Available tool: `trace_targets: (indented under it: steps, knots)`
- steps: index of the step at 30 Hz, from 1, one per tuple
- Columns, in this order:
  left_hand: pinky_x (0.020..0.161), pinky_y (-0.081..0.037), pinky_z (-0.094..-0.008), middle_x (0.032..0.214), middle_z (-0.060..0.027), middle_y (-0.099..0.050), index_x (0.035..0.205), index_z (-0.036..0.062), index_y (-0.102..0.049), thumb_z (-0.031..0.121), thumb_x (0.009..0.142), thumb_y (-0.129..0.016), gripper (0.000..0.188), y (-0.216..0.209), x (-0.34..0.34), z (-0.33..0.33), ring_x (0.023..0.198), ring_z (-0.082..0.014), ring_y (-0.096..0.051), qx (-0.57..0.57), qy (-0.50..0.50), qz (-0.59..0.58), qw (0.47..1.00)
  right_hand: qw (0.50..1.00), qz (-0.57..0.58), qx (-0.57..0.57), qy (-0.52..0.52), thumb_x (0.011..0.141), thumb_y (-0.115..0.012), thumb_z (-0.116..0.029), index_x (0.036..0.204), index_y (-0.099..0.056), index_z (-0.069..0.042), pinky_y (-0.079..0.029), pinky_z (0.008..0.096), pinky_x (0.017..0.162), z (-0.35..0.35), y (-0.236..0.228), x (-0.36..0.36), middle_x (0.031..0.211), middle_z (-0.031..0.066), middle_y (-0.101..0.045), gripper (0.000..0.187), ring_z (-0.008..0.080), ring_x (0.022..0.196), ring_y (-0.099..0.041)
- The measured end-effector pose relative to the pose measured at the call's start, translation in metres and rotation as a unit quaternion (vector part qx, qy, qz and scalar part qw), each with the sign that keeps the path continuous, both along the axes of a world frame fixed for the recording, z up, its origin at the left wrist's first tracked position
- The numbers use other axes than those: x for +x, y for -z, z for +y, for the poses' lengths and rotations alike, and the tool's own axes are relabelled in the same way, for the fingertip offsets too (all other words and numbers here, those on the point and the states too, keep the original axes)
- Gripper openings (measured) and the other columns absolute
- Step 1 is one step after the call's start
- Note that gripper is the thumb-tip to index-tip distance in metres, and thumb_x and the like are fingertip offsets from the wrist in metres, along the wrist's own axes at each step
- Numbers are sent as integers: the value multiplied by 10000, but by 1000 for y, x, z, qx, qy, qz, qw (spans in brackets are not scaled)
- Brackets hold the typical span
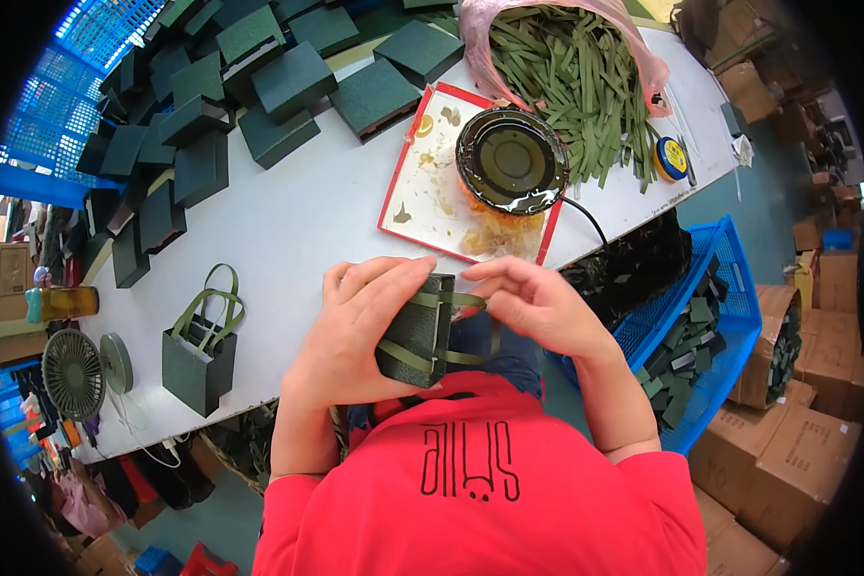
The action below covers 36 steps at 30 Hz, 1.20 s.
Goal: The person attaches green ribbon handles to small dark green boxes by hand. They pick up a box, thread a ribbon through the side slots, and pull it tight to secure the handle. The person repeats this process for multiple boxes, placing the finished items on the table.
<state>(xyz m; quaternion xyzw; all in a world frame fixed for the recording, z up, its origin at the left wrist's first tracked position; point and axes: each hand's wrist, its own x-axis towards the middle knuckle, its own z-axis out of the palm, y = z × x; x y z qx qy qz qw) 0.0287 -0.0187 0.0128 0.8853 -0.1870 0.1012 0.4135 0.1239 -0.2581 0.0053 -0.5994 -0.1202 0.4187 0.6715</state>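
Close to my body, my left hand grips a small dark green box, fingers along its far side. Olive-green ribbon runs across the box and out past its right edge. There my right hand pinches the ribbon between thumb and fingers; its fingertips are partly hidden. To the left on the table stands a dark green box bag with two ribbon handles. Just beyond my hands, a round black pot of dark, glossy liquid sits on a stained, red-edged white board.
Many dark green boxes spread over the table's far left. A pink plastic bag spills cut green ribbon strips. A cord runs from the pot. Right of the table are a blue crate and cartons; a fan stands left.
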Motion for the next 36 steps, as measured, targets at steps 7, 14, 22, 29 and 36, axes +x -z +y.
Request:
trace_targets:
  steps: [7,14,22,29,36]
  knots:
    - [989,-357,-466,1384,-90,-586,1414,61,-480,333,537,-931,1023,-1,2,0,1236,-277,-540,0,4,-8,1000,990,-95,-89,51,1005,-619,-180,1076,-687,50,-516,229,770,6,-8,-14,938,48,-719,250,64,859,-647]
    - [1008,-350,-486,1394,-78,-578,1414,86,-496,338,573,-901,967,2,2,-7,1243,-266,-536,82,25,-33,996,983,-118,-135,35,953,-663,-163,872,-702,33,-461,229,564,21,1,-17,721,9,-671,215,45,641,-583]
    - [1008,-347,-488,1396,-78,-575,1422,78,-484,309,552,-902,993,6,-1,-7,1238,-277,-535,40,-5,-10,999,979,-20,6,205,978,-664,-155,1040,-734,14,-405,174,565,14,14,-15,921,-7,-719,193,-6,702,-546]
    - [998,-354,-465,1380,-93,-582,1423,58,-475,308,538,-918,1021,6,-2,-4,1235,-283,-536,10,-12,-13,1000,901,-122,278,309,932,-625,67,966,-576,0,-387,190,545,0,-10,-20,1242,211,-618,89,16,615,-454]
    - [1004,-353,-472,1398,-94,-572,1440,71,-458,342,554,-916,1033,1,-2,-6,1258,-295,-523,-3,1,2,1000,968,-164,0,192,911,-697,-21,1303,-452,-21,-376,180,558,16,3,-22,963,32,-662,462,6,597,-439]
